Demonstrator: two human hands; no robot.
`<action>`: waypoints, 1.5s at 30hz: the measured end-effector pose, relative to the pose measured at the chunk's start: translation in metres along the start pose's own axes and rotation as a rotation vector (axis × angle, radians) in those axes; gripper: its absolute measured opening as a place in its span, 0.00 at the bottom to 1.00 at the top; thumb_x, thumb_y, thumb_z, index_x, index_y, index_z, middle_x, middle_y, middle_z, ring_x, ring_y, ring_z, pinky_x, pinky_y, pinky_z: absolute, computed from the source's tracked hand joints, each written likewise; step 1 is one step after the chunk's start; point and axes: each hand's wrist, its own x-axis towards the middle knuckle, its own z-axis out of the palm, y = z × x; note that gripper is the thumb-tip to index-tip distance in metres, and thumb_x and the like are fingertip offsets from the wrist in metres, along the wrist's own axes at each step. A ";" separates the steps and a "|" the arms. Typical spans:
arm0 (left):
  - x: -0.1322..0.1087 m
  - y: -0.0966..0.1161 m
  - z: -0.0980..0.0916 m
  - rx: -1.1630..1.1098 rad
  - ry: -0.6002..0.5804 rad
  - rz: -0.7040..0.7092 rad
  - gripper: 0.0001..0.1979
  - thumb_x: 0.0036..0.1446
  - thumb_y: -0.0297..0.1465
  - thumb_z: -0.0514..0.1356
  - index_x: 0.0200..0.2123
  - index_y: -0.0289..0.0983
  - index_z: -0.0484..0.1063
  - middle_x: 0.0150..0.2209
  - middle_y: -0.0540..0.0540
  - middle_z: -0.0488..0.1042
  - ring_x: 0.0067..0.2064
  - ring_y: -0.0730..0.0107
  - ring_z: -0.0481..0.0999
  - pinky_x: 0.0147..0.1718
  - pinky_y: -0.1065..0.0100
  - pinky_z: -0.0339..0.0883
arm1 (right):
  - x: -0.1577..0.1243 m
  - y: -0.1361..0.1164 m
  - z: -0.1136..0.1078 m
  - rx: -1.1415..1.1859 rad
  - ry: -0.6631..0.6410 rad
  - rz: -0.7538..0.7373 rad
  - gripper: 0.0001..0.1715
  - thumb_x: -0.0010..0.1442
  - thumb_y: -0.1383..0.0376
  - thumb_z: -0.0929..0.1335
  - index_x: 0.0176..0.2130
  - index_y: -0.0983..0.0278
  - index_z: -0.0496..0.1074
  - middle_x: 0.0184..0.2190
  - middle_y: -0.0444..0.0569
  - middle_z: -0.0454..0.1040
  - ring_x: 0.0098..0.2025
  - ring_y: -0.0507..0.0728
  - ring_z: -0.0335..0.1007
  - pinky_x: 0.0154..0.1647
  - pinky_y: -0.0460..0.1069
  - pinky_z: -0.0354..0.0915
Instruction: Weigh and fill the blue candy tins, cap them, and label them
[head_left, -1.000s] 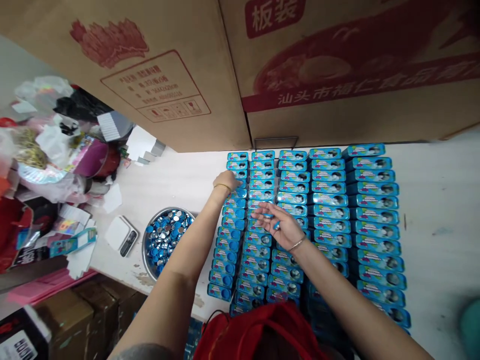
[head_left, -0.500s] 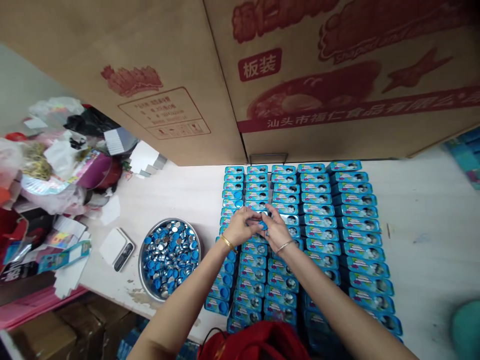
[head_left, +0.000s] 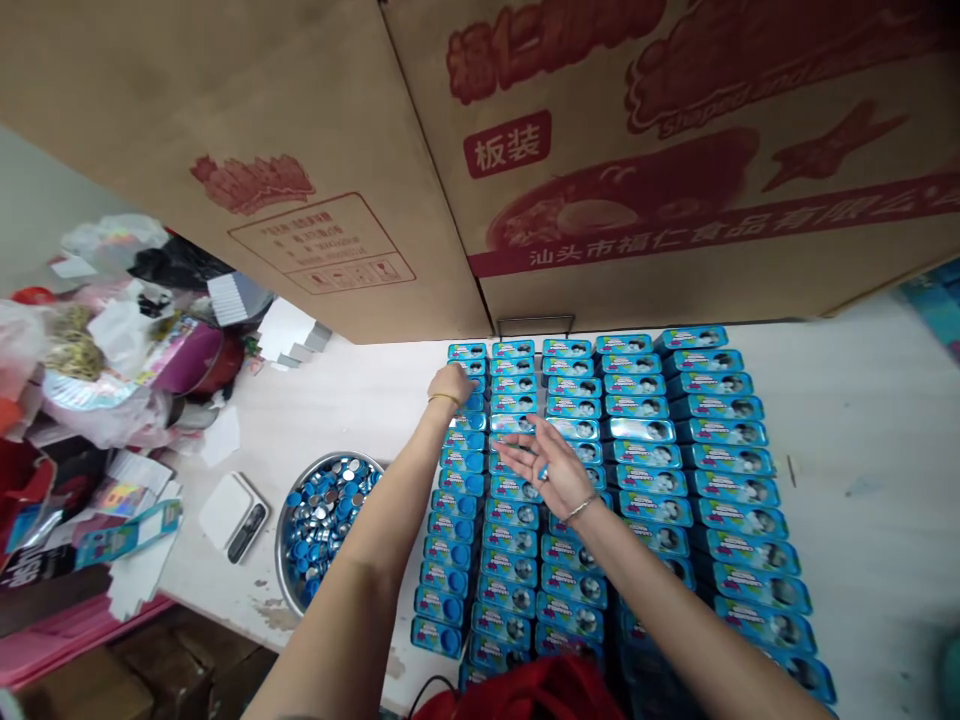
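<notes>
My left hand (head_left: pixel 451 384) reaches to the far part of the leftmost row of blue tins (head_left: pixel 439 606). Its fingers are closed and point down onto a tin; what they hold is hidden. My right hand (head_left: pixel 556 470) hovers over the middle rows, fingers stretched forward, with a small blue cap (head_left: pixel 544 472) held against the palm side. Most tins in the left row show a round blue cap at one end, while the other rows show a dark or silvery round spot there. A metal bowl (head_left: pixel 279 560) left of the rows holds many blue and silver caps (head_left: pixel 330 510).
Large cardboard cartons (head_left: pixel 600 290) wall off the back of the white table (head_left: pixel 847 460). On the left are a small white scale (head_left: pixel 232 515), white card pieces (head_left: pixel 289 330) and a heap of plastic bags (head_left: pixel 120 330). A dark wire bracket (head_left: pixel 536 325) stands behind the tins.
My hands have parted from over the rows. The left has moved away to the far end of the left row; the right has stayed near the middle, its fingers now more extended.
</notes>
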 end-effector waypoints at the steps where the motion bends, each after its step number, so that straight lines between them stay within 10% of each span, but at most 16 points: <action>1: 0.007 0.000 0.000 0.024 -0.035 -0.015 0.15 0.48 0.39 0.63 0.35 0.35 0.72 0.39 0.38 0.76 0.42 0.60 0.75 0.39 0.67 0.65 | 0.001 0.000 -0.001 -0.003 -0.010 0.003 0.16 0.60 0.58 0.65 0.48 0.58 0.60 0.28 0.45 0.77 0.39 0.59 0.77 0.45 0.56 0.68; 6: 0.023 0.004 -0.006 0.113 -0.108 -0.064 0.22 0.40 0.42 0.68 0.36 0.33 0.74 0.38 0.35 0.76 0.44 0.53 0.75 0.40 0.65 0.66 | 0.007 0.000 0.001 -0.024 -0.052 0.008 0.20 0.58 0.54 0.66 0.48 0.58 0.61 0.29 0.46 0.77 0.41 0.59 0.76 0.46 0.56 0.67; 10: -0.011 0.008 -0.010 0.110 -0.006 0.007 0.20 0.49 0.40 0.63 0.42 0.34 0.72 0.44 0.36 0.74 0.47 0.55 0.73 0.45 0.62 0.64 | 0.005 0.001 0.007 -0.023 -0.011 -0.002 0.24 0.55 0.51 0.68 0.47 0.58 0.62 0.27 0.45 0.77 0.39 0.58 0.77 0.45 0.55 0.68; 17: -0.123 0.002 0.033 -0.422 -0.093 0.841 0.10 0.50 0.34 0.62 0.37 0.39 0.74 0.42 0.46 0.72 0.46 0.65 0.70 0.48 0.65 0.62 | 0.013 0.006 0.012 -0.002 0.203 -0.079 0.29 0.51 0.46 0.68 0.45 0.61 0.66 0.24 0.41 0.75 0.30 0.54 0.75 0.30 0.47 0.70; 21: -0.115 0.003 0.036 -0.542 -0.044 0.635 0.06 0.54 0.32 0.59 0.30 0.37 0.73 0.36 0.48 0.74 0.40 0.70 0.71 0.41 0.69 0.64 | 0.018 0.002 0.017 0.075 0.211 -0.100 0.32 0.52 0.43 0.65 0.48 0.61 0.64 0.25 0.42 0.75 0.34 0.55 0.74 0.33 0.49 0.70; 27: -0.017 0.002 0.000 -0.331 0.162 0.119 0.07 0.55 0.32 0.57 0.37 0.35 0.70 0.31 0.47 0.74 0.32 0.71 0.72 0.33 0.72 0.64 | 0.011 -0.003 0.002 -0.076 0.172 -0.148 0.32 0.51 0.42 0.64 0.44 0.62 0.66 0.29 0.47 0.75 0.42 0.59 0.73 0.43 0.53 0.69; 35: 0.051 0.009 -0.012 -0.049 -0.149 -0.084 0.13 0.42 0.38 0.66 0.20 0.34 0.71 0.17 0.42 0.72 0.27 0.61 0.76 0.32 0.66 0.66 | 0.009 -0.002 -0.020 -0.239 0.179 -0.172 0.31 0.51 0.42 0.66 0.43 0.62 0.67 0.29 0.46 0.75 0.35 0.57 0.74 0.34 0.50 0.69; 40: 0.039 0.016 -0.021 -0.044 -0.104 -0.088 0.14 0.42 0.37 0.67 0.27 0.32 0.74 0.28 0.37 0.77 0.38 0.55 0.77 0.40 0.63 0.67 | 0.006 0.003 -0.009 -0.333 0.114 -0.188 0.29 0.48 0.43 0.68 0.38 0.62 0.69 0.25 0.43 0.73 0.27 0.53 0.71 0.25 0.47 0.66; 45: -0.046 0.002 -0.006 -0.227 0.116 -0.007 0.20 0.52 0.42 0.61 0.44 0.36 0.70 0.42 0.39 0.76 0.46 0.62 0.74 0.44 0.67 0.66 | -0.030 0.024 -0.019 -0.695 0.041 -0.232 0.29 0.44 0.44 0.70 0.36 0.62 0.71 0.27 0.45 0.72 0.27 0.55 0.69 0.25 0.49 0.66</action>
